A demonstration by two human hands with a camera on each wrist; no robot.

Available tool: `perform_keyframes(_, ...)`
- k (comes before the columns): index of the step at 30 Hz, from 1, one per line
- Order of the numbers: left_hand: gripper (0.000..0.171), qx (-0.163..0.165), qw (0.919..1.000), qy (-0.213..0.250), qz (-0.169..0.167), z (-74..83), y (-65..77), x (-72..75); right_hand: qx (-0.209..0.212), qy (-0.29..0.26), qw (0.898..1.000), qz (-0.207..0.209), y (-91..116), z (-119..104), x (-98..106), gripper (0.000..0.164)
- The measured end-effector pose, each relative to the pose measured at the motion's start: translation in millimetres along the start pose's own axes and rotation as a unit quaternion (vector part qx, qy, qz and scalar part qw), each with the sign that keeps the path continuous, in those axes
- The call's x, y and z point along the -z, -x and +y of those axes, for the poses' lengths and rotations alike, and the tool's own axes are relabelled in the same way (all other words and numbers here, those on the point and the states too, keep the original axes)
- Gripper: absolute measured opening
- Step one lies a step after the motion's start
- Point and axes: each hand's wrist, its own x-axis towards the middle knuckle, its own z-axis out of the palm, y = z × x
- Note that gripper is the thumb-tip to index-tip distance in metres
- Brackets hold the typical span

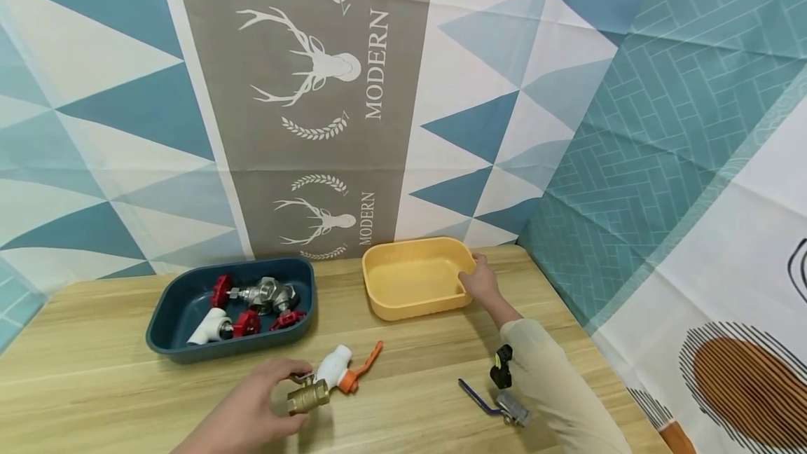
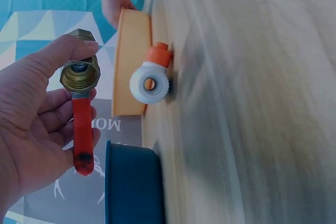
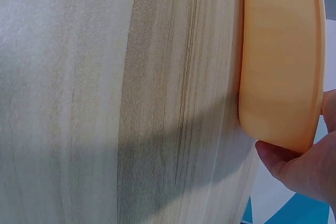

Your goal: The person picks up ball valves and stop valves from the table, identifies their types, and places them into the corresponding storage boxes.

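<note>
My left hand [image 1: 252, 405] holds a brass ball valve [image 1: 309, 396] between thumb and fingers, above the table. In the left wrist view its red lever handle [image 2: 83, 129] hangs down along the fingers, and the threaded opening shows. Just beyond it lies a white plastic ball valve [image 1: 331, 366] with an orange lever. At the far right, my right hand [image 1: 482, 282] grips the right end of a yellow plastic tray [image 1: 391, 312], which has nothing in it. The right wrist view shows the thumb against the tray's outer wall, while the other fingers are mostly hidden.
On the left stands a dark blue tray [image 1: 208, 354] with several red-handled valves and a white fitting inside. Near my right forearm lie a grey metal valve [image 1: 513, 408] with a blue lever and a small black-and-yellow part [image 1: 501, 368]. Patterned cloth hangs behind the table.
</note>
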Motion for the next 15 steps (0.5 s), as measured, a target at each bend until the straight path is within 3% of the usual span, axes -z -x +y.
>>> perform_keyframes(15, 0.053, -0.038, 0.9956, -0.009, 0.085, 5.6, -8.6, 2.1, 0.008, 0.014, 1.0, 0.007, -3.4, 4.7, -1.1, 0.057)
